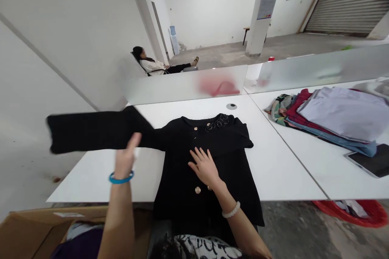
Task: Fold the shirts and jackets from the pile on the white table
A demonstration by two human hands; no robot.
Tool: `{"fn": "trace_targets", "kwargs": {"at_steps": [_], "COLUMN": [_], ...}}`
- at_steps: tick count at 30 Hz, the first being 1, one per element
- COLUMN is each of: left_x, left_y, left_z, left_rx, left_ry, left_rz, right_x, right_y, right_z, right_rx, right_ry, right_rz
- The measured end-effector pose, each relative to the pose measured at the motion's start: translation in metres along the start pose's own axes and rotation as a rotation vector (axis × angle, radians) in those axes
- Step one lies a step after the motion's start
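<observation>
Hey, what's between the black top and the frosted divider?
In the head view, white table and a round grey disc with a dark middle lie between the black top and the frosted divider.

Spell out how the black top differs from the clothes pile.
The black top is one dark garment; the clothes pile mixes pale, red and blue pieces. The right hand touches the top; neither hand touches the pile. Both are fabric, on white tabletop.

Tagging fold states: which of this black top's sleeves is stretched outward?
The sleeve at the left hand, extending past the table; the other sleeve is folded inward.
</observation>
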State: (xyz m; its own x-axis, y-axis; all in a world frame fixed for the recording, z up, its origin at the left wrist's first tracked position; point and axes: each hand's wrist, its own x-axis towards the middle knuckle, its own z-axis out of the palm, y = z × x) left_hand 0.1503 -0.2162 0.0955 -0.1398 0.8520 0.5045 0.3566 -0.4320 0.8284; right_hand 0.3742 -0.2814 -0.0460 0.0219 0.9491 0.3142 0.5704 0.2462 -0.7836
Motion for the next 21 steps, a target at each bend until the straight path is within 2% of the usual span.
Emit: {"fn": "trace_targets", "kwargs": {"at_steps": [2,4,5,6,8,11,15,18,21], "left_x": [-0.023,-0.048,-0.06,-0.07,-0.083,-0.091,-0.09,-0.079,-0.056], "left_y": [-0.001,-0.016,-0.028,-0.041,-0.065,-0.087,-0.086,-0.082,-0.089], "left_z": [0.043,0.081,0.095,0.106,0.119,0.121,0.116,0.113,0.112], "left_rx": [0.246,0.442,0.512,0.566,0.629,0.646,0.614,0.52,0.513], "left_ry": [-0.375,-0.739,-0.85,-0.909,-0.932,-0.911,-0.904,-0.93,-0.788], "left_rz": [0.124,0.29,0.363,0.404,0.419,0.4,0.408,0.308,0.172], "right_x": [0.001,0.003,0.003,0.004,0.004,0.003,0.0,-0.002,-0.004], "right_y": [0.003,0.012,0.018,0.024,0.037,0.05,0.053,0.048,0.042], "right_z": [-0.007,-0.017,-0.022,-0.026,-0.033,-0.038,-0.039,-0.042,-0.046], "right_rx": [0.338,0.733,0.916,1.072,1.278,1.372,1.404,1.401,1.391], "right_ry": [0.189,0.416,0.509,0.573,0.614,0.593,0.6,0.569,0.528], "right_rz": [0.136,0.271,0.333,0.392,0.481,0.489,0.446,0.404,0.367]}}
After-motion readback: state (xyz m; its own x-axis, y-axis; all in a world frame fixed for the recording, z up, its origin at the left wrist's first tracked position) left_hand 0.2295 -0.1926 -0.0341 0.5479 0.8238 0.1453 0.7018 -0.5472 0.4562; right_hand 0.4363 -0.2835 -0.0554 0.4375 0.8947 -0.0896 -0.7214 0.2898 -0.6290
